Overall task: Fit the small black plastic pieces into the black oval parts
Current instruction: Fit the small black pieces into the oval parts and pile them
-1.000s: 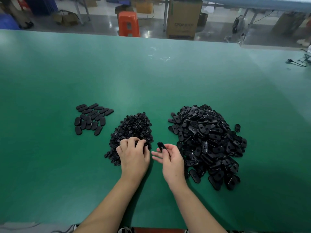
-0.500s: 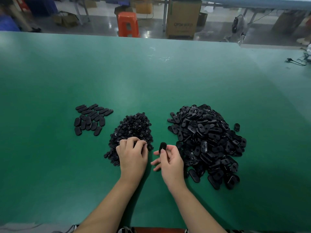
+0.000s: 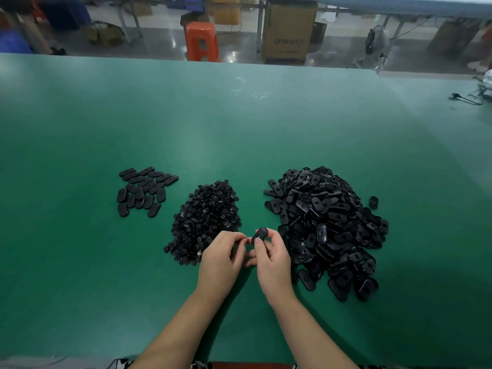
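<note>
Hands met over the green table [image 3: 239, 134], between two black heaps. The right hand [image 3: 271, 262] pinched one black oval part [image 3: 259, 234] upright between thumb and fingertips. The left hand [image 3: 221, 259] had its fingers curled, tips brought up beside that part; whether they held a small piece I could not tell. The pile of small black pieces [image 3: 206, 219] lay just left of the hands, the heap of oval parts [image 3: 327, 230] to the right, and a flat group of ovals [image 3: 143, 191] farther left.
</note>
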{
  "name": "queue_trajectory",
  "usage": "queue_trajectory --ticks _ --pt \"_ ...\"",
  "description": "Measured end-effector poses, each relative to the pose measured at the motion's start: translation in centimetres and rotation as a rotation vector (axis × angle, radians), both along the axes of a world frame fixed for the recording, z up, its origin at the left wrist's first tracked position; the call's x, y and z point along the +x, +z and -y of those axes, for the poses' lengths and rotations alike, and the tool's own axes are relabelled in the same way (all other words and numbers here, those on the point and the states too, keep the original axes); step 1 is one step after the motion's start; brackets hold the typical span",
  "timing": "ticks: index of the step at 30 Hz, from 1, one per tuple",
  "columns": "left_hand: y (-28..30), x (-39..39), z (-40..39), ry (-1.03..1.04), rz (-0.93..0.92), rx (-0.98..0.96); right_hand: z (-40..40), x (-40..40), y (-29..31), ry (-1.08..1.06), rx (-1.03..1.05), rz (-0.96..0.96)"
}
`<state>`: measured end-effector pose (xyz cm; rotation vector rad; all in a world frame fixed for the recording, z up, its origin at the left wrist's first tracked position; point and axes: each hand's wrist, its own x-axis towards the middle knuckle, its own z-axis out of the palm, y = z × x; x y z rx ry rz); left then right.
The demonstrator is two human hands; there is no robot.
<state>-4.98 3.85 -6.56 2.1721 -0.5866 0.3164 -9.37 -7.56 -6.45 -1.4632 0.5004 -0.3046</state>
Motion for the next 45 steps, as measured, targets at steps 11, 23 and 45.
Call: queue_trajectory --ticks 11,23,45 --pt "-0.7 -0.11 -0.09 0.026 0.107 0.025 -0.03 0.06 -0.15 0.018 0.028 0.015" --pt "-0.67 -0.32 -0.02 0.073 0.183 0.065 -0.17 0.02 0.13 0.038 0.01 0.005" --pt "-0.11 -0.31 -0.37 0.056 -0.117 -0.034 -0.08 0.08 0.32 0.029 -0.038 -0.033"
